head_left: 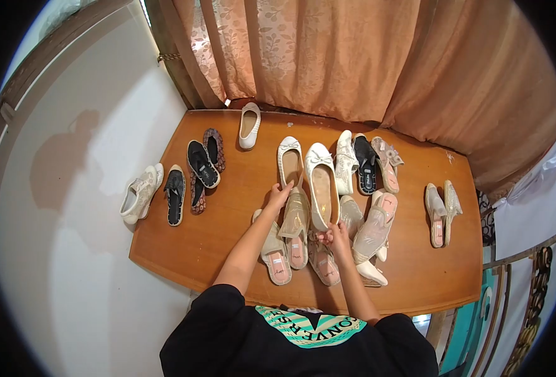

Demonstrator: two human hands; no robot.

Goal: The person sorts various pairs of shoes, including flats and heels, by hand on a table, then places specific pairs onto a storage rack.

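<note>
My left hand is closed on the heel end of a white ballet flat with a small bow, its toe pointing away from me. Just to the right, a second white ballet flat with a matching bow is gripped at its heel by my right hand. Both flats show tan insoles. Under and around my hands lie several beige mules with pink insoles, among them one mule below the left flat and a plastic-wrapped mule right of my right hand. The flats partly cover some of these mules.
On the wooden table, a lone white flat lies at the back. Black espadrilles and patterned shoes stand left, near a lace shoe at the edge. A black mule lies back right; a beige pair lies far right. Curtains hang behind.
</note>
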